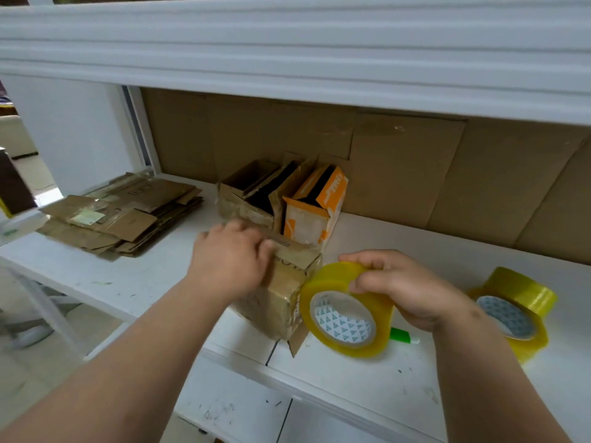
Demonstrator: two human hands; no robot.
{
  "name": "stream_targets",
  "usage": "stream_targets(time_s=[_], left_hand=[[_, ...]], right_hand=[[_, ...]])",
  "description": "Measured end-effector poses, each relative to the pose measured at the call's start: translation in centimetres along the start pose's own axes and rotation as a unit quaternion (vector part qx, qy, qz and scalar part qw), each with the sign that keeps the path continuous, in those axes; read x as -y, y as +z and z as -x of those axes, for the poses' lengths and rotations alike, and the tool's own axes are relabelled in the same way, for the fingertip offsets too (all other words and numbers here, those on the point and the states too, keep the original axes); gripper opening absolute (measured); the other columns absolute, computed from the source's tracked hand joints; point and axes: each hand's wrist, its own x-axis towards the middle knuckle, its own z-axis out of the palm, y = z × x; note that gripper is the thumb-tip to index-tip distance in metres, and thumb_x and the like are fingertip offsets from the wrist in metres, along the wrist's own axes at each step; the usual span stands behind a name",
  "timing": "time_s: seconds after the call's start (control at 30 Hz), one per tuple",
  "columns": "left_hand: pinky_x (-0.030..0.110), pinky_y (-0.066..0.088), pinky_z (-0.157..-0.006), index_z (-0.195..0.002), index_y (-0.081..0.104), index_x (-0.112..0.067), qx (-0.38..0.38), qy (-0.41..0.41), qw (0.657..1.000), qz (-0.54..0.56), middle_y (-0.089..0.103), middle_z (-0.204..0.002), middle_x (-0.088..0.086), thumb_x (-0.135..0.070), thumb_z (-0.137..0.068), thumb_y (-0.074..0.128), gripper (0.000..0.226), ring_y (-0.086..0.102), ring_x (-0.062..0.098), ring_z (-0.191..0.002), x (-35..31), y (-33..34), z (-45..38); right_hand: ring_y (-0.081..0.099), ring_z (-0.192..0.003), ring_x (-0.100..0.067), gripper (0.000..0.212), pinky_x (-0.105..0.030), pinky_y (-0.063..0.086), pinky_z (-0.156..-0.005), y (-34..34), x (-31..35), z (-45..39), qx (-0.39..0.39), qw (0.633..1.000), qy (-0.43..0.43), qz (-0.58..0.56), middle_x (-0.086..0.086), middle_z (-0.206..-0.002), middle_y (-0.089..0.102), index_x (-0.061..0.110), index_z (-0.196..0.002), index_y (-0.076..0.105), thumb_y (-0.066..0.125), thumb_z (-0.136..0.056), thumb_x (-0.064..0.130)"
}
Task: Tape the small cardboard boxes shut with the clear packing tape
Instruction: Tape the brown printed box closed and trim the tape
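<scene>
White table [367, 378] under a white overhead shelf [287, 43]; brown cardboard sheets [415, 161] line the back wall. Table surface scuffed, specked with dark marks.

Small brown cardboard box [284, 298] stands near the front edge, centre, one lower flap sticking out at its bottom right corner. Left hand [230, 254] lies on the box top, fingers laid over the top flaps and pressing them down; hand slightly blurred.

Right hand [403, 289] grips a roll of yellowish clear tape [345, 310], fingers curled over the rim, thumb at the inner side. Roll held upright just beside the box's right face, touching or nearly so; cannot tell which.

Second tape roll [518, 311] rests on the table to the right, behind the right wrist. Small green object [401, 335] lies between the rolls, mostly hidden.

Behind the box: open brown boxes [249, 193] and an orange-and-white box [316, 206], standing together. Far left: stack of flattened cardboard [121, 215].
</scene>
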Motion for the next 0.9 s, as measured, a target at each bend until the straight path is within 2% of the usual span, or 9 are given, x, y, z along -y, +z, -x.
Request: stream_targets(time_s=[0.1, 0.17, 0.27, 0.37, 0.47, 0.53, 0.67, 0.77, 0.9], left_hand=[[0.049, 0.018, -0.12, -0.153, 0.026, -0.028, 0.133, -0.006, 0.991, -0.017, 0.027, -0.16, 0.001, -0.093, -0.065, 0.01, 0.111, 0.018, 0.029, -0.149, -1.4, 0.2, 0.5], [0.049, 0.009, -0.122, -0.155, 0.019, -0.027, 0.154, -0.002, 0.988, 0.018, 0.02, -0.163, 0.001, -0.097, -0.056, 0.02, 0.121, 0.006, 0.026, -0.152, -0.6, 0.2, 0.3], [0.051, 0.012, -0.12, -0.14, 0.033, -0.031, 0.167, -0.001, 0.981, 0.097, 0.037, -0.151, -0.002, -0.094, -0.057, 0.046, 0.105, 0.021, 0.023, -0.148, 1.4, -0.5, -0.4], [0.049, 0.016, -0.117, -0.135, 0.044, -0.037, 0.137, 0.023, 0.989, 0.051, 0.036, -0.149, -0.008, -0.089, -0.063, 0.053, 0.089, 0.023, 0.021, -0.144, 2.4, -0.8, -0.7], [0.043, 0.025, -0.111, -0.142, 0.045, -0.038, 0.047, 0.048, 0.998, 0.019, 0.037, -0.145, -0.006, -0.071, -0.083, 0.055, 0.068, 0.03, 0.022, -0.136, 2.3, 0.1, -0.7], [0.042, 0.038, -0.107, -0.143, 0.047, -0.036, 0.011, 0.068, 0.997, 0.04, 0.047, -0.138, -0.002, -0.057, -0.091, 0.054, 0.056, 0.043, 0.022, -0.129, 2.5, 1.1, -0.7], [0.038, 0.043, -0.104, -0.137, 0.056, -0.033, 0.0, 0.082, 0.994, 0.069, 0.051, -0.139, -0.005, -0.046, -0.099, 0.047, 0.042, 0.048, 0.017, -0.127, 3.3, 2.4, -0.5], [0.033, 0.043, -0.103, -0.137, 0.058, -0.03, 0.003, 0.077, 0.993, 0.091, 0.051, -0.139, -0.006, -0.053, -0.096, 0.037, 0.051, 0.049, 0.015, -0.126, 3.4, 2.4, -0.3], [0.033, 0.043, -0.103, -0.138, 0.056, -0.029, 0.014, 0.081, 0.993, 0.086, 0.049, -0.142, -0.006, -0.055, -0.091, 0.03, 0.06, 0.049, 0.015, -0.127, 3.4, 2.4, -0.2]], right_hand=[[0.072, -0.092, -0.03, 0.026, -0.041, 0.058, -0.081, 0.9, -0.3, 0.2, 0.039, 0.998, -0.011, -0.057, -0.018, -0.103, 0.074, 0.015, -0.105, 0.07, 0.07, -0.082, 0.002], [0.071, -0.099, -0.036, 0.04, -0.046, 0.057, -0.088, 1.6, -1.1, 0.0, 0.057, 0.993, -0.019, -0.098, -0.019, -0.108, 0.073, 0.011, -0.113, 0.068, 0.072, -0.073, 0.011], [0.068, -0.106, -0.034, 0.05, -0.043, 0.055, -0.092, 2.8, -2.2, -0.3, 0.071, 0.981, -0.026, -0.177, -0.016, -0.114, 0.072, 0.009, -0.121, 0.064, 0.069, -0.071, 0.01], [0.068, -0.109, -0.031, 0.052, -0.04, 0.055, -0.094, 4.2, -3.1, -0.6, 0.07, 0.974, -0.035, -0.213, -0.013, -0.116, 0.071, 0.01, -0.125, 0.061, 0.07, -0.074, 0.013], [0.07, -0.104, -0.026, 0.062, -0.04, 0.054, -0.094, 5.5, -3.8, -1.1, -0.012, 0.986, -0.017, -0.165, -0.007, -0.109, 0.074, 0.016, -0.124, 0.06, 0.079, -0.07, 0.038], [0.07, -0.104, -0.027, 0.059, -0.042, 0.053, -0.097, 6.4, -4.2, -1.2, -0.018, 0.988, -0.019, -0.153, -0.007, -0.106, 0.075, 0.015, -0.118, 0.064, 0.078, -0.075, 0.053], [0.066, -0.112, -0.03, 0.047, -0.043, 0.051, -0.101, 8.1, -5.2, -1.3, 0.002, 0.969, -0.028, -0.245, -0.011, -0.115, 0.072, 0.011, -0.121, 0.064, 0.066, -0.084, 0.041], [0.061, -0.118, -0.035, 0.045, -0.044, 0.045, -0.106, 8.4, -6.2, -1.5, 0.017, 0.951, -0.035, -0.308, -0.017, -0.12, 0.069, 0.005, -0.122, 0.063, 0.064, -0.083, 0.027], [0.063, -0.116, -0.032, 0.046, -0.041, 0.046, -0.104, 8.3, -7.1, -1.5, 0.032, 0.963, -0.036, -0.266, -0.014, -0.118, 0.071, 0.008, -0.12, 0.064, 0.061, -0.076, 0.022]])
